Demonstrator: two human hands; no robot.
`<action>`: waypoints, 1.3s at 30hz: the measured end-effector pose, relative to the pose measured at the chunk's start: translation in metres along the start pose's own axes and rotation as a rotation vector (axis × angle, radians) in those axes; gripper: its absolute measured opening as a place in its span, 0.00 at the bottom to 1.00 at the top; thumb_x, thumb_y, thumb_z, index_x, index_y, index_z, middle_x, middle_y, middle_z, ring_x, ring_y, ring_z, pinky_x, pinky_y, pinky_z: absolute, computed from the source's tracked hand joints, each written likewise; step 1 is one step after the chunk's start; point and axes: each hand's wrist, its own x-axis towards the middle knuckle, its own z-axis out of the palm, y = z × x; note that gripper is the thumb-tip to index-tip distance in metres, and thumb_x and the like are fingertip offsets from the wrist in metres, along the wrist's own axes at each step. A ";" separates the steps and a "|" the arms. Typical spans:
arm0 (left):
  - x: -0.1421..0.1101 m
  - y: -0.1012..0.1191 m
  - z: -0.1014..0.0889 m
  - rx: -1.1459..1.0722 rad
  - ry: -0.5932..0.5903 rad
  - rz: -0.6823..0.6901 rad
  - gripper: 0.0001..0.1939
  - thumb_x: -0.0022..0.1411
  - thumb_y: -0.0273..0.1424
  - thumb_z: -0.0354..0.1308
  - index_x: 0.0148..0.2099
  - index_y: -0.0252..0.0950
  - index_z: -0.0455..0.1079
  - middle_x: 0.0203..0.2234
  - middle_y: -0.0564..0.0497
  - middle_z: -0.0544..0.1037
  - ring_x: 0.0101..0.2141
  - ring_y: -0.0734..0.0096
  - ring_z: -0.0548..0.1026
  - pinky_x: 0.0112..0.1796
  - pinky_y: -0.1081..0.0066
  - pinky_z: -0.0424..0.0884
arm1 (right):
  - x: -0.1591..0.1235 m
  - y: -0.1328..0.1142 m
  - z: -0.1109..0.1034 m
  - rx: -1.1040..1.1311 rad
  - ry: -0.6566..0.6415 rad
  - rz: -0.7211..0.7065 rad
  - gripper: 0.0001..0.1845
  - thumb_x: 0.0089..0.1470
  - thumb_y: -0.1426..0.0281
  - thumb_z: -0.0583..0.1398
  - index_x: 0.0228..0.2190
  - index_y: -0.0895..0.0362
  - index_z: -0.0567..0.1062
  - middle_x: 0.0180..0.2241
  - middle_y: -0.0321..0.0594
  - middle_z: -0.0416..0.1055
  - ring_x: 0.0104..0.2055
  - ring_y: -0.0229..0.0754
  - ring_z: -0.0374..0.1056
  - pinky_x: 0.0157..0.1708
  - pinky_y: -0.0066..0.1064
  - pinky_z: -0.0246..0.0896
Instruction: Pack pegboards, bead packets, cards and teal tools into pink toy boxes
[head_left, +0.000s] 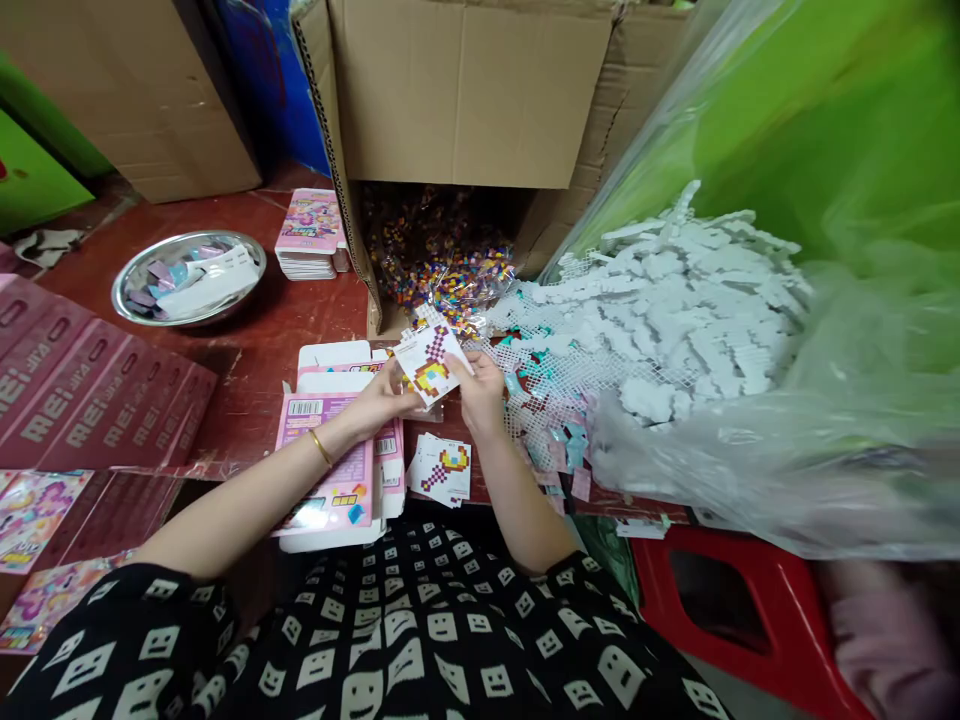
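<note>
A white pattern card with a pixel picture in yellow and purple is between my two hands. My left hand grips its lower left side, and a bit of clear plastic with coloured pieces shows beneath the card. My right hand pinches the right edge, thumb on the front. Behind the card's top edge, part of a white perforated board sticks out; how it is held is hidden. Just below my hands lies a small pile of similar cards. Flattened pink boxes lie under my left forearm.
An open carton holds bags of coloured pieces. White perforated boards spill from a plastic bag on the right. A metal bowl, pink card stack and pink boxes stand left. A red stool is lower right.
</note>
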 end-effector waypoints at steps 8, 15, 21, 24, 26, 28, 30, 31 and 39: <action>-0.015 0.008 0.016 -0.021 0.101 -0.093 0.25 0.54 0.37 0.71 0.51 0.35 0.69 0.46 0.42 0.80 0.37 0.60 0.82 0.30 0.66 0.81 | -0.021 -0.005 0.001 -0.348 -0.156 -0.160 0.16 0.55 0.53 0.63 0.34 0.52 0.73 0.30 0.36 0.75 0.29 0.40 0.71 0.31 0.34 0.71; -0.024 0.012 -0.008 -0.056 0.165 -0.078 0.20 0.51 0.32 0.72 0.44 0.31 0.73 0.41 0.41 0.83 0.31 0.64 0.81 0.25 0.71 0.79 | 0.071 -0.021 -0.092 -1.995 -0.584 -0.238 0.14 0.60 0.75 0.55 0.42 0.68 0.78 0.44 0.64 0.76 0.53 0.58 0.68 0.50 0.44 0.62; -0.037 0.020 -0.011 -0.224 0.230 -0.147 0.17 0.50 0.25 0.71 0.43 0.32 0.74 0.36 0.45 0.83 0.29 0.67 0.80 0.25 0.69 0.80 | 0.101 -0.013 -0.118 -2.178 -0.806 -0.226 0.13 0.54 0.81 0.58 0.37 0.67 0.81 0.41 0.62 0.79 0.52 0.55 0.69 0.50 0.40 0.56; -0.040 0.021 -0.014 -0.288 0.256 -0.170 0.15 0.50 0.22 0.70 0.41 0.31 0.75 0.36 0.46 0.82 0.30 0.67 0.80 0.27 0.67 0.81 | 0.109 -0.015 -0.121 -2.191 -0.865 -0.260 0.12 0.55 0.81 0.57 0.36 0.65 0.81 0.41 0.59 0.79 0.51 0.50 0.69 0.49 0.36 0.54; -0.042 0.020 -0.016 -0.303 0.254 -0.149 0.15 0.50 0.21 0.70 0.41 0.31 0.75 0.36 0.46 0.82 0.31 0.67 0.80 0.29 0.67 0.81 | 0.111 -0.017 -0.122 -2.186 -0.842 -0.273 0.14 0.57 0.81 0.55 0.37 0.66 0.81 0.42 0.59 0.79 0.50 0.50 0.70 0.49 0.36 0.53; -0.042 0.016 -0.019 -0.288 0.242 -0.115 0.16 0.50 0.23 0.71 0.42 0.32 0.75 0.36 0.47 0.82 0.31 0.67 0.80 0.29 0.67 0.80 | 0.109 -0.018 -0.123 -2.172 -0.778 -0.277 0.15 0.58 0.80 0.54 0.39 0.67 0.80 0.40 0.60 0.79 0.48 0.50 0.71 0.49 0.37 0.53; -0.042 0.011 -0.022 -0.259 0.241 -0.054 0.18 0.49 0.25 0.72 0.43 0.32 0.74 0.37 0.47 0.82 0.32 0.68 0.80 0.33 0.68 0.80 | 0.108 -0.022 -0.125 -2.148 -0.681 -0.282 0.15 0.59 0.76 0.54 0.41 0.68 0.78 0.39 0.60 0.78 0.46 0.51 0.71 0.49 0.39 0.53; -0.042 0.008 -0.023 -0.243 0.248 -0.014 0.20 0.49 0.26 0.73 0.45 0.32 0.73 0.38 0.47 0.82 0.33 0.68 0.80 0.35 0.68 0.79 | 0.109 -0.025 -0.126 -2.147 -0.627 -0.284 0.17 0.60 0.73 0.53 0.44 0.69 0.77 0.39 0.60 0.78 0.45 0.52 0.71 0.49 0.40 0.55; -0.036 -0.002 -0.034 -0.130 0.214 0.095 0.27 0.50 0.35 0.74 0.50 0.35 0.69 0.36 0.49 0.82 0.38 0.67 0.79 0.43 0.66 0.77 | 0.091 -0.077 -0.083 -0.769 -0.307 -0.275 0.26 0.61 0.52 0.54 0.52 0.55 0.73 0.23 0.33 0.67 0.22 0.38 0.61 0.24 0.30 0.58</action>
